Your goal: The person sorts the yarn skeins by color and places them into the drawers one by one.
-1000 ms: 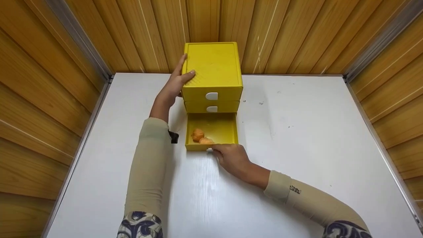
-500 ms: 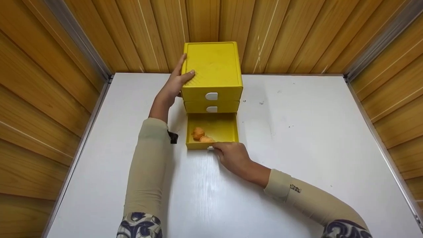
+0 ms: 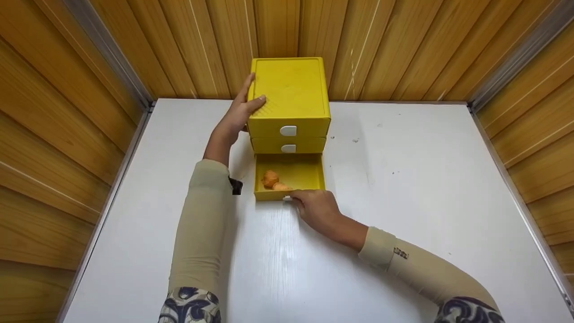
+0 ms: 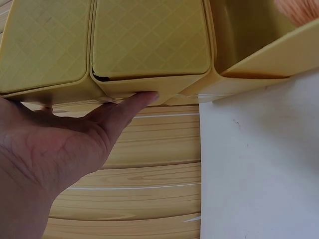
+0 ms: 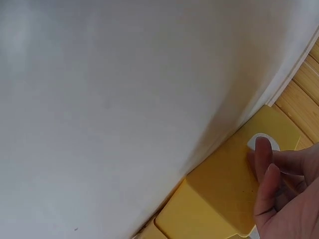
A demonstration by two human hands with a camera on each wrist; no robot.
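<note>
A yellow drawer unit (image 3: 289, 87) stands at the back of the white table, its two upper drawers closed. Its bottom drawer (image 3: 309, 177) is pulled out and holds two small orange roundish things (image 3: 270, 179) with a ridged, fibrous look, at its left front. My left hand (image 3: 235, 114) rests on the unit's left side, thumb over the top edge; in the left wrist view its fingers lie along the yellow wall. With curled fingers my right hand (image 3: 319, 211) pinches the white handle (image 5: 263, 141) on the bottom drawer's front, partly covering it.
Wood-patterned panels (image 3: 367, 49) rise behind the white table (image 3: 426, 188) and on both sides, with metal strips at the corners. White handles (image 3: 288, 130) mark the upper drawers. Both forearms reach in from the front in beige sleeves (image 3: 204, 224).
The bottom drawer has slid slightly inward toward the unit, the right hand moving with it and the orange things inside. The left hand stays in place on the unit.
</note>
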